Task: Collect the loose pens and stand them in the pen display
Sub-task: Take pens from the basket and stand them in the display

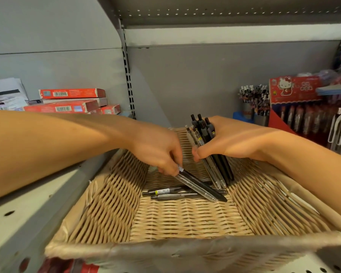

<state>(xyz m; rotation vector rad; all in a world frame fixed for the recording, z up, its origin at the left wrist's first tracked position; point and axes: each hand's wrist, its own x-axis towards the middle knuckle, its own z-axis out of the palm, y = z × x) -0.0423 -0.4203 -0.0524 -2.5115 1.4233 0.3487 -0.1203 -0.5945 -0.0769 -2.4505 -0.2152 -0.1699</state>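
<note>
- The left hand [156, 150] reaches down into a wicker basket [185, 217] on a shelf [14, 209]; its fingers [168, 170] are curled and pinch the top ends of two pens [201, 186], one clear and one black.
- Those two pens slant away from the fingertips, down and to the right, with their tips on the basket floor.
- Below and just right of the left fingertips, a few loose pens [169, 193] lie flat on the basket floor, partly under the pinched pair.
- The right hand [236, 140] grips a bundle of pens [205, 138], thumb [200, 154] pressed across the front and fingers wrapped behind.
- The bundle's clicker ends stick up past the fingers; its tips point down below the thumb into the basket.
- The two thumbs are close, with a narrow gap between them.
- Behind the right hand, to the right, a pen display [254, 103] stands on the shelf beside a red box [291, 89].
</note>
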